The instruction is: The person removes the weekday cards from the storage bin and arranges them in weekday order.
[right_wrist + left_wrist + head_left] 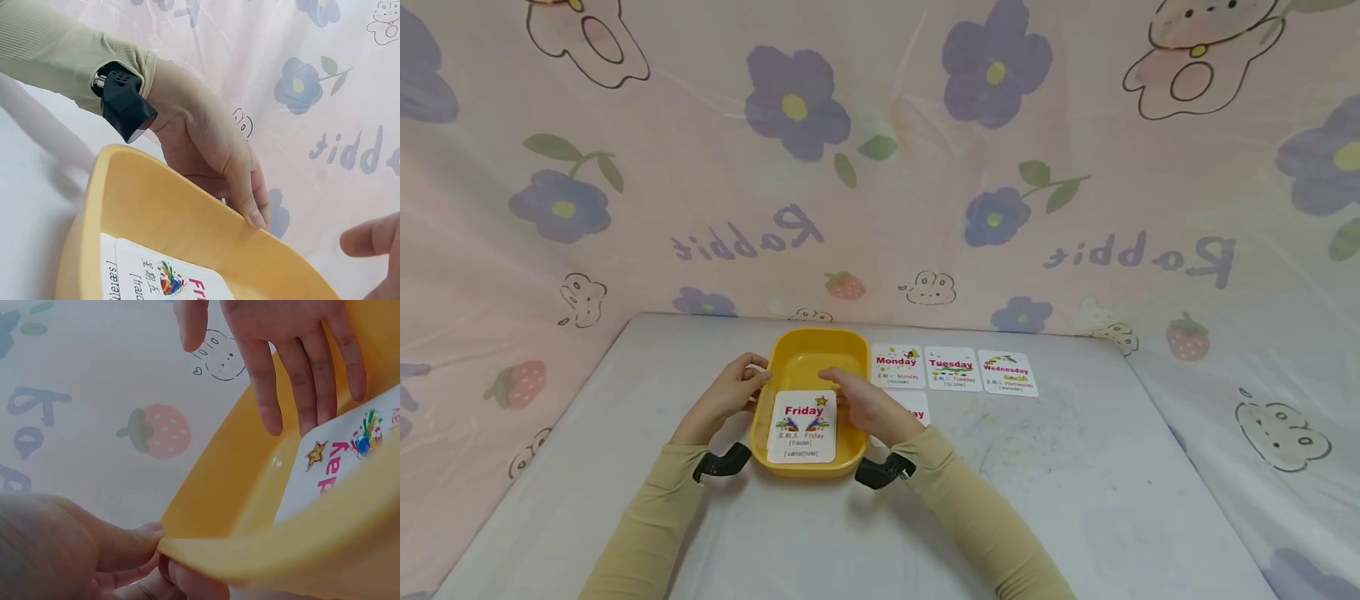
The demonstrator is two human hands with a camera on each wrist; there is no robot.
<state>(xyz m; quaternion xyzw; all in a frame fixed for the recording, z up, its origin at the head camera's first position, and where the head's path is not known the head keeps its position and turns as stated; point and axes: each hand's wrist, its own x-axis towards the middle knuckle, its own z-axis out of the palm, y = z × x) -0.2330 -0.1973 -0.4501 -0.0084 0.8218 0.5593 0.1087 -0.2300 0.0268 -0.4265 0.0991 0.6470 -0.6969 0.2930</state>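
Note:
A yellow plastic tray (801, 362) stands on the white table. At its left rim my left hand (726, 400) pinches the edge between thumb and fingers; the left wrist view shows this thumb (134, 540) on top of the rim. Inside the tray lies a white Friday card (805, 417), with the edge of another card showing below it. My right hand (876, 404) reaches over the right rim. Its fingers (300, 381) point down, straight, into the tray, tips close to the Friday card's upper edge, with nothing gripped.
Right of the tray, a Monday card (897, 367), a Tuesday card (953, 369) and a Wednesday card (1008, 372) lie in a row. Below Monday, another card (916, 407) is partly covered by my right hand. A printed cloth (880, 208) hangs behind the table.

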